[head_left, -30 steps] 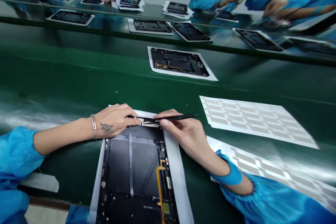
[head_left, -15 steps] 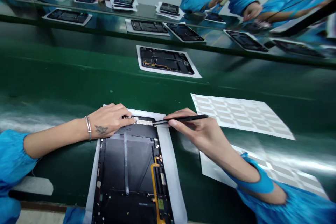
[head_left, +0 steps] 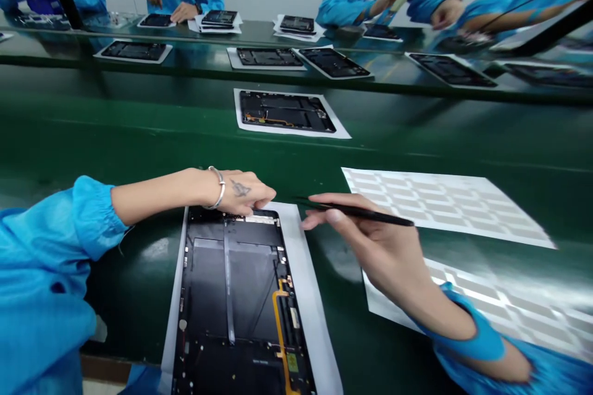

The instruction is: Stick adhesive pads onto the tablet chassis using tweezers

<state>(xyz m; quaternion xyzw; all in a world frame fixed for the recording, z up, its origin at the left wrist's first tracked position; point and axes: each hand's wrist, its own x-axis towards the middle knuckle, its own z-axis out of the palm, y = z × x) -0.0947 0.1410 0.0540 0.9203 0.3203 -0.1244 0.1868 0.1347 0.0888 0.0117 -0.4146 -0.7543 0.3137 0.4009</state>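
Note:
An open black tablet housing (head_left: 208, 302) lies lengthwise before me on a white sheet (head_left: 319, 327), with an orange flex cable (head_left: 278, 315) along its right side. My left hand (head_left: 243, 190) is at the housing's far end, fingers curled in and low over a pale strip (head_left: 265, 220) there. What its fingertips touch or hold is hidden. Between the thumb and fingers of my right hand (head_left: 384, 250) is a pair of black tweezers (head_left: 370, 215). Their tips point left, past the housing's far right corner and apart from the strip.
Two white sheets of grey stickers, a far one (head_left: 445, 207) and a near one (head_left: 504, 302), lie at the right. Another tablet housing (head_left: 287, 112) rests ahead on its own sheet. Beyond it, several more housings lie on a raised glossy shelf (head_left: 194, 55). Co-workers in blue work behind.
My left hand has moved right along the housing's far end, its fingers more curled. My right hand has drawn back to the right, taking the tweezer tips off the pale strip.

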